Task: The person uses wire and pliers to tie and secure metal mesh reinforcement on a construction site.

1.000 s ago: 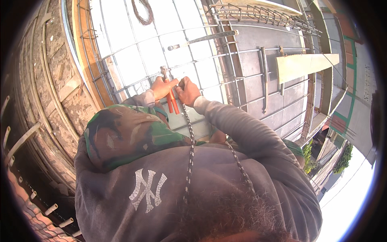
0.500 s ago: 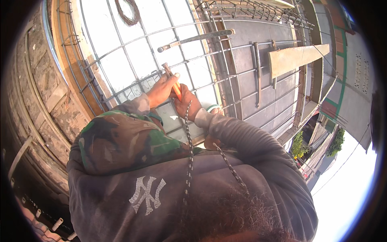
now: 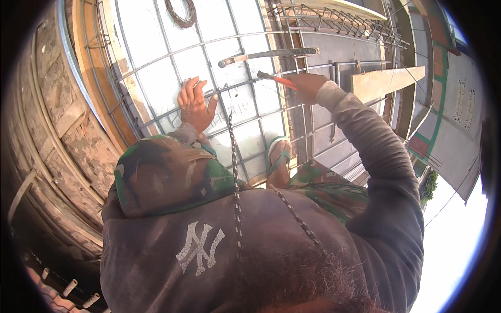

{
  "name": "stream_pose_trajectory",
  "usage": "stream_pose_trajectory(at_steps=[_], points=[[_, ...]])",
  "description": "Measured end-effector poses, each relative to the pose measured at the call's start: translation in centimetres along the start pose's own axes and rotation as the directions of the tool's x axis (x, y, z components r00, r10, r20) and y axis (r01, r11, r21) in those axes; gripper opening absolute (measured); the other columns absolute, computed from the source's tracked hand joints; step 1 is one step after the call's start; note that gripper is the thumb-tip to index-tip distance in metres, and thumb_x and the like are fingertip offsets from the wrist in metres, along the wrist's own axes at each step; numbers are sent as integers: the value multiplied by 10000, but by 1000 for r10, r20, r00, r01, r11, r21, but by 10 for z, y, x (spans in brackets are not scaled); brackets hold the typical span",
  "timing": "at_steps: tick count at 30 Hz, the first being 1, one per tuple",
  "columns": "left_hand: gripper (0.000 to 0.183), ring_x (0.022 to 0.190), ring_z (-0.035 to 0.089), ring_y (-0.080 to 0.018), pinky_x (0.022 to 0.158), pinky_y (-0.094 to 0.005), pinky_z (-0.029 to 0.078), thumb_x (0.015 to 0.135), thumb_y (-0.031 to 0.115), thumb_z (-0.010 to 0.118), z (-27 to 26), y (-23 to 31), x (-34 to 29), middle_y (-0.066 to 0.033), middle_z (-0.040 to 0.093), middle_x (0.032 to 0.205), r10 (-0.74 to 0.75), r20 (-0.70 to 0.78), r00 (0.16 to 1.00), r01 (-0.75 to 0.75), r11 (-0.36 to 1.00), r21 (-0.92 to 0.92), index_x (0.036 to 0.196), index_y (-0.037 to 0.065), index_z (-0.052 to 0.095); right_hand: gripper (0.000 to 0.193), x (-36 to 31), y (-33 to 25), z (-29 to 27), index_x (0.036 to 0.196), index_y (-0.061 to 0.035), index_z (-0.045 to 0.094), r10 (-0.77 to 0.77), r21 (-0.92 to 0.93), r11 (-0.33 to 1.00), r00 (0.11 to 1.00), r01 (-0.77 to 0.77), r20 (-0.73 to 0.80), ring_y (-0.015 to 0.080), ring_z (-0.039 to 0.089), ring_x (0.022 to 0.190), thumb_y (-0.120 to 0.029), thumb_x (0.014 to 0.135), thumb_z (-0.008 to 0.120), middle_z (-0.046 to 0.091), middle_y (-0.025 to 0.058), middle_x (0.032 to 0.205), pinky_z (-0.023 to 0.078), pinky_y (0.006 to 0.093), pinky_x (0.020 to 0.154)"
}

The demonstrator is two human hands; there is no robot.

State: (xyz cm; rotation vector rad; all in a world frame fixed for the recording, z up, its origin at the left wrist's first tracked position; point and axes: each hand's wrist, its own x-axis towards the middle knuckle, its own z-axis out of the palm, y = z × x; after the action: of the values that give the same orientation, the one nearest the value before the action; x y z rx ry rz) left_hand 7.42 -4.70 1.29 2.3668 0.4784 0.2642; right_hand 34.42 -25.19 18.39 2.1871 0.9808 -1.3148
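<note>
My right hand is wrapped around the orange-red handles of end-cutting pincers. Their dark metal head points left, just above the grid of steel reinforcing bars. Over the same bars, to the left, my left hand is open, its fingers spread and nothing seen in it. A long dark bar with a rounded end lies across the grid beyond the pincers. Farther off is a coil of thin tie wire.
A wooden board and a metal rod with a bent top lie on the right. Below the bars is a pale panel. My sandalled foot rests near the grid. Timber formwork edges the left side.
My hands have come apart. The right one has swung right with the pincers, away from the left hand, which has let go of them and spread its fingers.
</note>
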Motion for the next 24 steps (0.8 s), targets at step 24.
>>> stream_pose_trajectory(at_steps=[24], points=[[430,1470,333,-341,1231,-626,142,981,277,592,13,-21,12,-117,456,1486,-77,-178,981,93,992,85,1376,122,520,314,19,-48,-4,1237,-97,720,186,-260,951,981,-168,45,308,752,1059,-169,940,648,771,127,1154,585,478,904]])
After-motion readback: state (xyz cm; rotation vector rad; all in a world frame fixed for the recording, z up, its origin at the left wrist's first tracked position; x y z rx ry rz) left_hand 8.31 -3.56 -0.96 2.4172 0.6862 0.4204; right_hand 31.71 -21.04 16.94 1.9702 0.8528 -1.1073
